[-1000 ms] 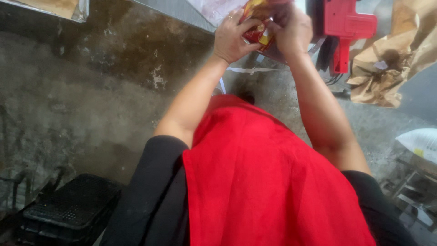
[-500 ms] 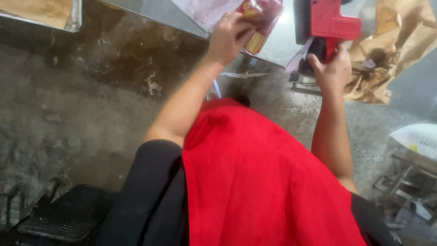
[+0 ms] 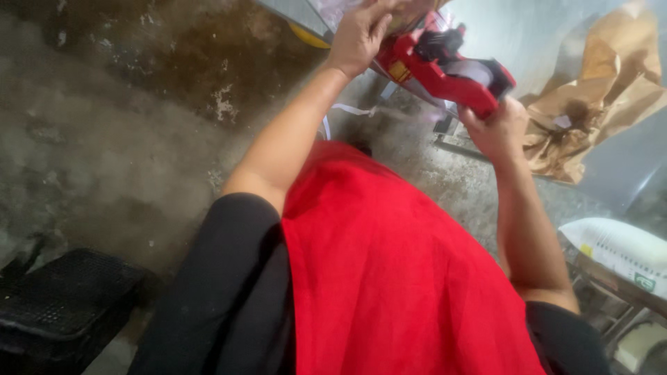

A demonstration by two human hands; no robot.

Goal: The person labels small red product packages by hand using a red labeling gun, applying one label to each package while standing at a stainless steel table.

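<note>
The left hand (image 3: 358, 35) pins a clear packet (image 3: 410, 10) flat on the far table edge (image 3: 295, 17), steadying it. Right of it, the right hand (image 3: 497, 132) grips the red label gun (image 3: 445, 66) by its handle, nose angled toward the packet.

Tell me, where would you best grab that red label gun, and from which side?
By its handle, from below and behind. The red label gun is a long body tilted toward the packet, with the grip sticking down at its rear end. The right hand already wraps that grip from underneath, which leaves the front end free while the left hand steadies the packet.
</note>
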